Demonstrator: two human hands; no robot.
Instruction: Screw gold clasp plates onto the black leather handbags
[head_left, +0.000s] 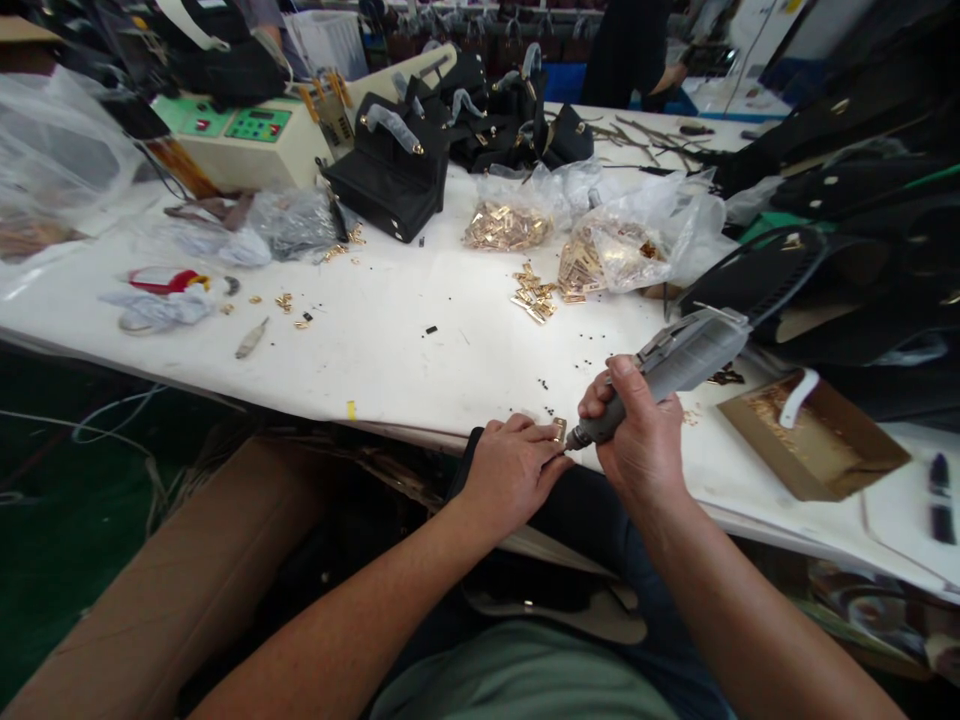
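My right hand (641, 430) is wrapped round a grey power screwdriver (686, 355), its tip pointing down and left. That tip meets a small gold metal fitting (559, 430) at the table's front edge. My left hand (514, 465) presses on a black piece (466, 462) beside the fitting, its fingers together near the screwdriver's tip. Part of the black piece is hidden under the hand. Tiny black screws (546, 384) are scattered just beyond the fitting.
Clear bags of gold fittings (510, 226) lie at the table's middle, with loose gold pieces (534, 293) nearby. Black bags (394, 180) stand behind. An open cardboard box (825, 440) sits at right, a green-panelled machine (255, 140) at back left. A person (626, 50) is beyond.
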